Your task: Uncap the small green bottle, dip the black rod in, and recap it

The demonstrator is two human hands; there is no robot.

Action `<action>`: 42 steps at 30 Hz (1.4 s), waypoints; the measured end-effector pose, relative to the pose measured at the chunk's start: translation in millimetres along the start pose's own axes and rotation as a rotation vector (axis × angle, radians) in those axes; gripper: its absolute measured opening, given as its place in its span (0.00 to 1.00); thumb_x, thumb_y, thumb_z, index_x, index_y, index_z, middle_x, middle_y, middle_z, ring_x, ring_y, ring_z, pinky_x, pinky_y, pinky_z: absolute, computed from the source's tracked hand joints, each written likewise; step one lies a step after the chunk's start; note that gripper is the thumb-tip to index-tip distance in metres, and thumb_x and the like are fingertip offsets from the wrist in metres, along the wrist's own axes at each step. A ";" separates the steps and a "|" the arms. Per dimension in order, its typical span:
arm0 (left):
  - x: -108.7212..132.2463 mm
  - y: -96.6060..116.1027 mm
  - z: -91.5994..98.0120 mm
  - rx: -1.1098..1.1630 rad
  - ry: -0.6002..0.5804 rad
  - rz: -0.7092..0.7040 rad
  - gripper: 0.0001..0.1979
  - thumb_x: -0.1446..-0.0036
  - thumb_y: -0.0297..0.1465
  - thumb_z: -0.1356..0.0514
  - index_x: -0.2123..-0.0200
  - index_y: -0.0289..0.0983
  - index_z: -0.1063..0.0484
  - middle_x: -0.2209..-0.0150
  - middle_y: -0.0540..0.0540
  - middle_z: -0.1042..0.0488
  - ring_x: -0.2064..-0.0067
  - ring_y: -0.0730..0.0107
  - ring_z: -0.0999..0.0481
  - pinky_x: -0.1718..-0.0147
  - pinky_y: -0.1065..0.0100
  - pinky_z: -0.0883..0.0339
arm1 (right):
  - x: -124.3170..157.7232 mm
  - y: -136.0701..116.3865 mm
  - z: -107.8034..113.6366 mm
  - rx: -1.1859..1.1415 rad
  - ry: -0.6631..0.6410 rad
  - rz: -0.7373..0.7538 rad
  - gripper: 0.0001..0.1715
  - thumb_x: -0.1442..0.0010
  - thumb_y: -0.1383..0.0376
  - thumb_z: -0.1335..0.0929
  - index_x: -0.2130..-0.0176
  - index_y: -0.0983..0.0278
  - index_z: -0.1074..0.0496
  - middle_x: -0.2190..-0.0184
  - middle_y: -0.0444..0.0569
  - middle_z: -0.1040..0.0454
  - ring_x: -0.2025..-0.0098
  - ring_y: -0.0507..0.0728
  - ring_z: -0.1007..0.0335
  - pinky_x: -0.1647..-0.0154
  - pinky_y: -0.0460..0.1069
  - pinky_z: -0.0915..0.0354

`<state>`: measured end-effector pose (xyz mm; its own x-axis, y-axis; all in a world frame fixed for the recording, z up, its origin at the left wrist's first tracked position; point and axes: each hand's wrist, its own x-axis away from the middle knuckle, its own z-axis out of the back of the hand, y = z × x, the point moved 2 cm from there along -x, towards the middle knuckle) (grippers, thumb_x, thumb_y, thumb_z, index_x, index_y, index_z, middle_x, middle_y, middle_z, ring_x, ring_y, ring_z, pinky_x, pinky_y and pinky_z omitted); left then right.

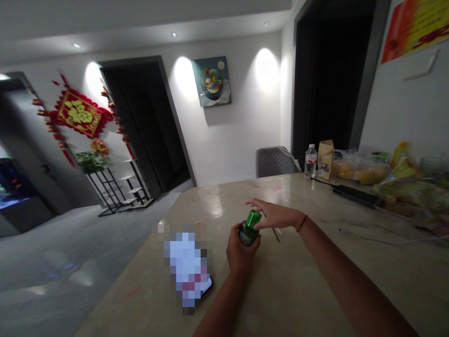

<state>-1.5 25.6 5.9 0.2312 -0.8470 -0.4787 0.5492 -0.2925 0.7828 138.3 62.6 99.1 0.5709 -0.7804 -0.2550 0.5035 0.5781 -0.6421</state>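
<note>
My left hand (240, 252) is wrapped around a small dark bottle (247, 238) and keeps it upright over the table (217, 290). A shiny green cap (253, 218) tops the bottle, tilted slightly to the right. Beside the cap is my right hand (278, 214), fingers stretched out past it and thumb low near its right side. I cannot tell whether those fingers touch the cap. Left of my hands lies a phone (187, 267), its lit screen blurred out. A thin dark stick (276, 235) rests under my right hand.
On the right stand a water bottle (310, 161) and a paper bag (326, 159), near plastic bags of food (361, 167). A black power adapter (356, 196) and a pale cable (389, 241) lie there too. A grey chair (275, 162) stands behind the table.
</note>
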 end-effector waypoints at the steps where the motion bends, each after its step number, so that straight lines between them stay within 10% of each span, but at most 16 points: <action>1: -0.1 -0.4 0.0 -0.008 0.001 -0.003 0.28 0.62 0.43 0.39 0.56 0.39 0.39 0.62 0.46 0.29 0.65 0.69 0.29 0.66 0.68 0.37 | 0.4 0.0 0.0 0.004 0.010 -0.029 0.43 0.57 0.59 0.30 0.45 0.67 0.46 0.56 0.55 0.33 0.57 0.56 0.34 0.58 0.48 0.39; 13: 0.0 1.9 0.6 -0.041 -0.028 -0.029 0.26 0.61 0.42 0.39 0.57 0.40 0.38 0.62 0.47 0.29 0.62 0.66 0.29 0.64 0.67 0.37 | 3.2 -6.4 1.6 0.238 0.092 -0.177 0.29 0.52 0.56 0.33 0.53 0.67 0.38 0.66 0.53 0.28 0.63 0.57 0.33 0.61 0.49 0.40; 18: -1.0 -0.2 1.8 -0.035 -0.013 0.010 0.28 0.62 0.42 0.39 0.56 0.40 0.39 0.61 0.47 0.30 0.61 0.65 0.29 0.64 0.66 0.37 | 2.7 -5.7 13.8 0.074 0.127 -0.004 0.20 0.56 0.65 0.32 0.61 0.66 0.35 0.69 0.47 0.29 0.69 0.51 0.34 0.68 0.45 0.39; 27: -3.2 -2.9 -1.0 -0.017 -0.016 -0.016 0.28 0.62 0.43 0.39 0.57 0.38 0.38 0.63 0.45 0.29 0.61 0.64 0.29 0.62 0.65 0.37 | -4.0 103.5 25.0 0.026 0.522 -0.312 0.24 0.59 0.67 0.34 0.59 0.70 0.33 0.63 0.52 0.29 0.63 0.55 0.33 0.61 0.49 0.37; 36: -3.2 -3.3 -1.4 -0.005 -0.055 0.048 0.28 0.61 0.43 0.39 0.56 0.39 0.39 0.62 0.45 0.28 0.62 0.64 0.28 0.63 0.65 0.36 | 14.0 143.7 1.3 0.422 0.186 -0.804 0.33 0.57 0.67 0.34 0.51 0.76 0.44 0.57 0.65 0.34 0.56 0.62 0.34 0.61 0.49 0.40; 42: -3.9 -5.3 -0.9 -0.058 -0.019 0.139 0.29 0.60 0.44 0.39 0.55 0.39 0.40 0.63 0.44 0.28 0.61 0.63 0.28 0.64 0.66 0.37 | 9.6 121.0 1.0 0.566 0.227 -0.780 0.32 0.54 0.63 0.35 0.50 0.70 0.42 0.52 0.65 0.38 0.51 0.67 0.39 0.59 0.55 0.40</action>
<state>-4.6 30.8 3.3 0.2932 -0.8859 -0.3596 0.5584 -0.1466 0.8165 205.3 125.3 19.7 -0.1608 -0.9839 -0.0778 0.9550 -0.1353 -0.2640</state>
